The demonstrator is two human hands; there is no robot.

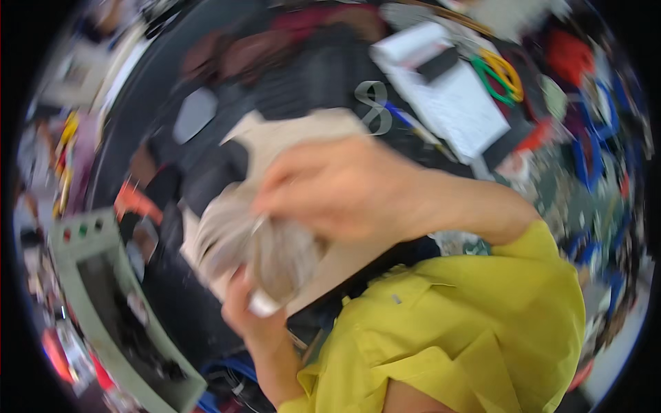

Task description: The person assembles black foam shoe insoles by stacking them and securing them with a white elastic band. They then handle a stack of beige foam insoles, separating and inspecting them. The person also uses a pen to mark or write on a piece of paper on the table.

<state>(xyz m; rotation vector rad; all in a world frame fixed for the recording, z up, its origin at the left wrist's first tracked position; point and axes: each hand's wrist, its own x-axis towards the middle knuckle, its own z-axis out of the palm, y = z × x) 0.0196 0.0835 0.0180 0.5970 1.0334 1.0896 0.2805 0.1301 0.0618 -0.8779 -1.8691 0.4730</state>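
Both hands are at a bundled, soft pale-beige piece [279, 258], like fabric or thin leather, with folds along its left side. From below, my left hand [251, 306] grips its lower edge, thumb up against the folds. My right hand [337, 186] reaches across from the right, its fingers closed together at the top of the piece; motion blurs them. Beneath lies a flat beige sheet [344, 127] with curved cut-out edges, spread over the dark table [186, 303]. Whether the bundled piece is joined to the sheet, I cannot tell.
A grey-green machine housing [89, 275] with coloured buttons stands at the left. Dark and brown pieces [255, 55] lie at the back. A white notepad [454, 103], a blue pen [406, 117], a figure-eight strip [374, 107] and green and yellow loops [499, 79] sit at the back right.
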